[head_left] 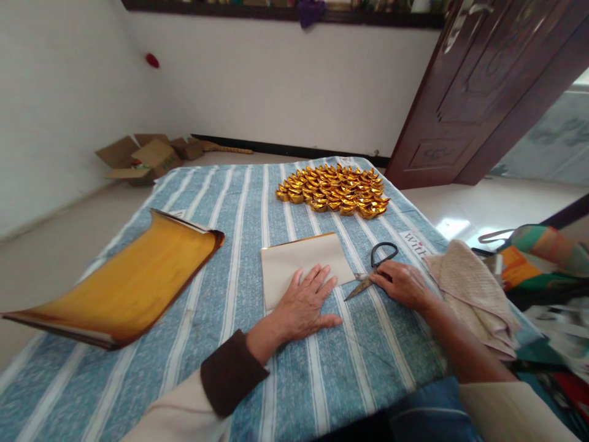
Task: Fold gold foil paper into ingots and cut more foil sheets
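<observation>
My left hand [304,307] lies with fingers spread on a folded sheet of paper [280,270], pale side up, with a thin gold edge along its far side. My right hand [400,282] grips a pair of scissors [363,285] with black loop handles. Their blades are parted and point left; one tip is at the paper's right corner. One handle loop shows beyond my fingers, and the other is hidden by the hand. Many folded gold paper ingots [334,190] sit in a cluster beyond the paper.
A curled stack of gold paper sheets [133,276] lies on the left of the striped tablecloth [248,202]. A beige cloth [469,294] is at the right edge, by a colourful bag [529,258]. Cardboard boxes [154,156] stand on the floor behind; a brown door [460,104] is at right.
</observation>
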`<state>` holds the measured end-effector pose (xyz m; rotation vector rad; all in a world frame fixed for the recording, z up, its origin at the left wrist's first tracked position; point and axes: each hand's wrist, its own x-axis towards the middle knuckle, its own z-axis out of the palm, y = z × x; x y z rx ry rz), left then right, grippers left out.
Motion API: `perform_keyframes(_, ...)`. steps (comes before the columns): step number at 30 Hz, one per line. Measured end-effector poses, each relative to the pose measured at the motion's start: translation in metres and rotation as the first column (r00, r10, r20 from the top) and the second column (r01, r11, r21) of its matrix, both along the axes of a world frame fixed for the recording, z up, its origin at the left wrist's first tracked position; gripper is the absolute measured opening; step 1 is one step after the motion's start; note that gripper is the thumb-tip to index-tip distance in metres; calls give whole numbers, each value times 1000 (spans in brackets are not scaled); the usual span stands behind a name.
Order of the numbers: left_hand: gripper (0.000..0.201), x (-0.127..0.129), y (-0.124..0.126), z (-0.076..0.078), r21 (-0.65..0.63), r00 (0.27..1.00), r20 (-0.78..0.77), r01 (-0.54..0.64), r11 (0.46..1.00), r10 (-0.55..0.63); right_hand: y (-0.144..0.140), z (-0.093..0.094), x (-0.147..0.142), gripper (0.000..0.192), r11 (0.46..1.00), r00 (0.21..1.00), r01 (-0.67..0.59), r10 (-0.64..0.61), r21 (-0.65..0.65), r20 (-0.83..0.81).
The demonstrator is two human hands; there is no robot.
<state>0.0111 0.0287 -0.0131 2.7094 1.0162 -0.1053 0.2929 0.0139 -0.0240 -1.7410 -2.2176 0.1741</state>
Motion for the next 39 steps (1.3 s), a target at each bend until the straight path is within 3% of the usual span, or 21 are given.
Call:
perform_keyframes(8,88,1,-2,10,-28,1000,-21,-3,1000,3,-2,1,4,38,998,998,-57,57,-20,13)
perform_keyframes(20,88,-2,-1,-3,36,999,29,12,999,-13,-12,4,7,34,996,993,-92,93,-13,69)
perform_keyframes(23,89,-1,-1,-2,38,1000,26,14,999,-15,-16,6,9,29,994,993,-111,111,-14,46)
perform_keyframes(28,91,-1,-1,1,19,1000,2,24,1000,-24,-16,8,8,32,998,1000,8,-9,-69,-26)
perform_keyframes(39,92,-3,-1,-6,36,998,53,23,999,-25,-7,-4,9,34,993,986,-113,116,29,-122)
